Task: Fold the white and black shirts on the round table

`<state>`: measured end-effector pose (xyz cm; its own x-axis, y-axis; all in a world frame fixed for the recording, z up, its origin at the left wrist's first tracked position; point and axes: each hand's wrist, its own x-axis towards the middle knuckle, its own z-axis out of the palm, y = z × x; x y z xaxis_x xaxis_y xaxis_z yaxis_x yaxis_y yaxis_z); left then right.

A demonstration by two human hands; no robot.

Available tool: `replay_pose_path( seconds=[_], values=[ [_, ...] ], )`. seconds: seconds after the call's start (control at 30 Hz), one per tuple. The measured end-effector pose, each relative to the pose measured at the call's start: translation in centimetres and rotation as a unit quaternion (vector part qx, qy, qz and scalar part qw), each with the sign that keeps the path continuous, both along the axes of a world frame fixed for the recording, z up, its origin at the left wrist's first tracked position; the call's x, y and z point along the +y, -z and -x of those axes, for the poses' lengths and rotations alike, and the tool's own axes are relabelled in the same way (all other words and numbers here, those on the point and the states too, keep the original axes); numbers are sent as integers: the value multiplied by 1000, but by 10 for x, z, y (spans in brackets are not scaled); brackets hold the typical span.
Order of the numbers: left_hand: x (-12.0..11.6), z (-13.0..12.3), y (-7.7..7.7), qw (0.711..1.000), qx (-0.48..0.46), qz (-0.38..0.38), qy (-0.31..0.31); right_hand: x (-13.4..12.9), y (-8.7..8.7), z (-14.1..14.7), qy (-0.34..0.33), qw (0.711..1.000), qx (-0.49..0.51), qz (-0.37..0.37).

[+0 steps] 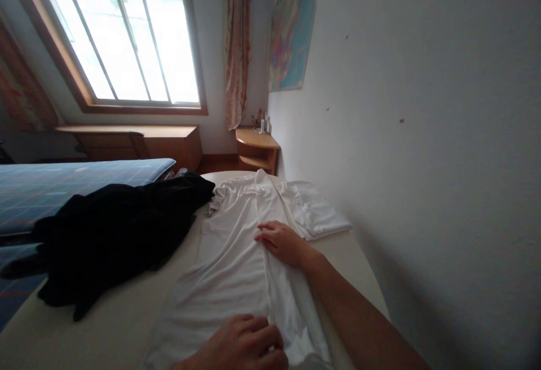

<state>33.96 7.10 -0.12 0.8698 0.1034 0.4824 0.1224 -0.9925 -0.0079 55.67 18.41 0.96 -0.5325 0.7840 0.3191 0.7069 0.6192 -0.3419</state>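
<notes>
A white shirt lies lengthwise on the round table, its collar end far from me and small creases running across it. A folded-over strip runs down its middle. My right hand rests on the shirt near that strip, fingers stretched out and touching the cloth. Closer to me, my left hand is at the near part of the shirt, its fingers curled in on the fabric; the fingertips are partly hidden. One sleeve spreads to the right at the far end.
A black garment lies heaped on the left of the pale round table, reaching over a blue checked mattress. A white wall stands close on the right. Behind are a corner shelf and a wooden desk under the window.
</notes>
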Motion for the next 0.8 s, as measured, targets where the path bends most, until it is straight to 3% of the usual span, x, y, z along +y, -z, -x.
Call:
replay_pose_path(
  seconds=[0.23,0.33,0.63,0.8],
  values=[
    [-3,1,-11,998,-54,18,13,-3,-6,-4,-16,1000,-9,3],
    [-3,2,-7,999,-29,42,13,-5,-8,-3,-11,1000,-14,9],
    [3,2,-4,1000,1,-12,-5,-5,-7,1,24,1000,16,10],
    [2,1,4,1000,20,21,12,-8,-5,5,22,999,-1,43]
  ],
)
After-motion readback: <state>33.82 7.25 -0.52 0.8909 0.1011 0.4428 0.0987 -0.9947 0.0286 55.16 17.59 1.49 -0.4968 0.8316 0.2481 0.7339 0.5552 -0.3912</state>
